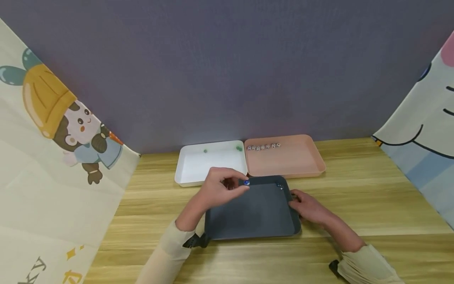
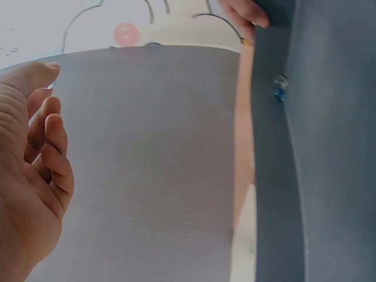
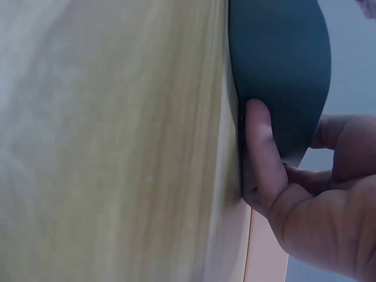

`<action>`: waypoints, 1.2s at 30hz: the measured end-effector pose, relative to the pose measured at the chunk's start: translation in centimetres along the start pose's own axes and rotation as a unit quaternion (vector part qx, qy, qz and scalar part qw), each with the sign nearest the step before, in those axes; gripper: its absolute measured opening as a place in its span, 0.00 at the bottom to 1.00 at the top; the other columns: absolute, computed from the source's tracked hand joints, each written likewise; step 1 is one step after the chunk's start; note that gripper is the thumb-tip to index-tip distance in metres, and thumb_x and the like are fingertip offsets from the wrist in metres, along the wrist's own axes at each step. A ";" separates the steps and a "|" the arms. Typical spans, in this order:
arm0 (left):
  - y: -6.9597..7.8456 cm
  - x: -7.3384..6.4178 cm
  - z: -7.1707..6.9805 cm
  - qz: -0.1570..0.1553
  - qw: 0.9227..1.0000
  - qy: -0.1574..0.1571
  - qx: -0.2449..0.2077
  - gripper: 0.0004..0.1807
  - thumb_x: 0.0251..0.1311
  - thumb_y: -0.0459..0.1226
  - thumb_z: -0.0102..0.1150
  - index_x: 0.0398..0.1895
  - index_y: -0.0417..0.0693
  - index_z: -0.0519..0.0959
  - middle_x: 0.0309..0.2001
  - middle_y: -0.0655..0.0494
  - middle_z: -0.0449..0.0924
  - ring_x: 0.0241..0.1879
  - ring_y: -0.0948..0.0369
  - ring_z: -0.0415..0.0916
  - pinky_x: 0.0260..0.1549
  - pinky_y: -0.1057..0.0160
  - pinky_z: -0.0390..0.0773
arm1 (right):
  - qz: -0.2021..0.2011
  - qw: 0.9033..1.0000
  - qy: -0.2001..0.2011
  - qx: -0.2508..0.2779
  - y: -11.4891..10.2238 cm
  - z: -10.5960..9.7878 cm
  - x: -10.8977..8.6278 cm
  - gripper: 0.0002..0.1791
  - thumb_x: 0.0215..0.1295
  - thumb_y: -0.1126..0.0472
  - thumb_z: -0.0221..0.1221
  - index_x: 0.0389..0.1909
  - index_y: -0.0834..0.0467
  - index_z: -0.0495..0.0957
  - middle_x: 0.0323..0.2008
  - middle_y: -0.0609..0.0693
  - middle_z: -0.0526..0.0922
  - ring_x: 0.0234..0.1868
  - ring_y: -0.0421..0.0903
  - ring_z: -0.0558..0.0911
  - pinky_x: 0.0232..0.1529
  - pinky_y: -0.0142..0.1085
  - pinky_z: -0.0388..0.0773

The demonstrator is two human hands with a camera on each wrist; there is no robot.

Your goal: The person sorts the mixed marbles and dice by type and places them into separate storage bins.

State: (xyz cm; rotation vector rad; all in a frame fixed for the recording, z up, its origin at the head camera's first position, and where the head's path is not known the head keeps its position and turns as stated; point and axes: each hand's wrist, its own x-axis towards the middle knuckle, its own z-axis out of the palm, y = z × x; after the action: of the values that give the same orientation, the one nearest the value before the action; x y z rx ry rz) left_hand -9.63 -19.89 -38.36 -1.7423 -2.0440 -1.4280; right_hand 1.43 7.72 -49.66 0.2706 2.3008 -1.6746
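Observation:
Between thumb and index finger, my left hand [image 1: 218, 189] pinches a blue marble [image 1: 246, 182] above the far side of the dark grey tray [image 1: 252, 217]. In the left wrist view only a sliver of that marble [image 2: 49, 86] shows at the fingertips. My right hand [image 1: 312, 207] grips the tray's right rim, and the right wrist view shows its fingers [image 3: 264, 147] against the tray wall [image 3: 282, 64]. Inside the tray, a few marbles [image 1: 280, 186] lie in the far right corner; the left wrist view shows a clear and a blue marble [image 2: 280, 88] there.
Behind the dark tray stand a white tray [image 1: 195, 165] with a few green marbles [image 1: 239, 148] and a pink tray [image 1: 291, 161]. Several clear marbles [image 1: 263, 147] form a row along the pink tray's back left. A grey wall [image 1: 227, 79] rises behind the wooden table [image 1: 354, 185].

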 end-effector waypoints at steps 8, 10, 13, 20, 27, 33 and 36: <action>-0.5 -0.6 -0.4 0.027 0.999 0.022 -0.018 0.10 0.50 0.27 0.71 0.37 0.44 0.86 0.21 0.60 0.78 0.16 0.71 0.66 0.15 0.71 0.69 | 0.002 1.000 0.000 0.003 -0.1 0.0 0.0 0.28 0.72 0.64 0.48 0.68 0.71 0.56 0.44 0.63 0.76 0.37 0.51 0.80 0.28 0.45 0.80; -0.8 -0.5 -0.6 0.012 0.999 0.026 -0.013 0.10 0.50 0.28 0.71 0.37 0.44 0.86 0.20 0.60 0.78 0.16 0.70 0.67 0.15 0.70 0.69 | 0.001 1.000 0.002 0.004 -0.1 0.1 0.0 0.28 0.71 0.64 0.48 0.68 0.71 0.57 0.44 0.63 0.76 0.37 0.51 0.80 0.28 0.46 0.80; -1.2 -0.2 -1.3 -0.025 0.999 0.031 -0.012 0.08 0.50 0.26 0.70 0.36 0.41 0.85 0.19 0.58 0.77 0.16 0.67 0.68 0.15 0.68 0.69 | 0.002 1.000 0.005 0.003 0.0 0.2 0.0 0.28 0.71 0.65 0.48 0.68 0.71 0.57 0.44 0.63 0.76 0.36 0.51 0.80 0.28 0.45 0.80; -3.5 1.0 -3.0 -0.128 0.991 0.031 -0.027 0.08 0.55 0.27 0.68 0.38 0.36 0.84 0.19 0.53 0.76 0.16 0.60 0.67 0.16 0.63 0.68 | 0.008 1.000 0.003 0.006 -0.1 0.3 0.0 0.27 0.71 0.65 0.48 0.68 0.71 0.57 0.43 0.62 0.77 0.35 0.51 0.81 0.28 0.45 0.80; -8.6 2.7 -3.8 -0.193 0.980 0.030 -0.046 0.09 0.60 0.34 0.66 0.43 0.41 0.84 0.21 0.50 0.77 0.16 0.56 0.66 0.17 0.61 0.67 | 0.008 1.000 -0.007 -0.009 -0.7 0.0 -0.2 0.30 0.73 0.63 0.47 0.70 0.71 0.53 0.47 0.64 0.75 0.37 0.51 0.80 0.29 0.46 0.80; -11.2 3.7 -3.8 -0.234 0.972 0.006 -0.005 0.12 0.61 0.41 0.66 0.44 0.45 0.84 0.22 0.52 0.77 0.16 0.54 0.66 0.20 0.58 0.70 | 0.009 1.000 -0.024 -0.004 -0.8 -0.2 -0.3 0.31 0.74 0.64 0.47 0.71 0.72 0.50 0.44 0.63 0.75 0.33 0.52 0.80 0.29 0.46 0.80; -12.4 3.9 -3.8 -0.252 0.968 -0.012 0.015 0.11 0.62 0.41 0.65 0.45 0.47 0.85 0.21 0.52 0.77 0.16 0.54 0.66 0.21 0.58 0.71 | 0.008 1.000 -0.029 -0.007 -0.8 -0.2 -0.2 0.31 0.73 0.64 0.48 0.71 0.71 0.51 0.41 0.62 0.73 0.31 0.52 0.78 0.28 0.46 0.79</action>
State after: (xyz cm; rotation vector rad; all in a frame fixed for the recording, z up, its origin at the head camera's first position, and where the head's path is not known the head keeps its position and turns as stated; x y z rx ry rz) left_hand -22.88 -18.53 -40.97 -1.2817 -2.6337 -1.4776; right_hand 1.35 7.66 -48.83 0.2349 2.2610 -1.6374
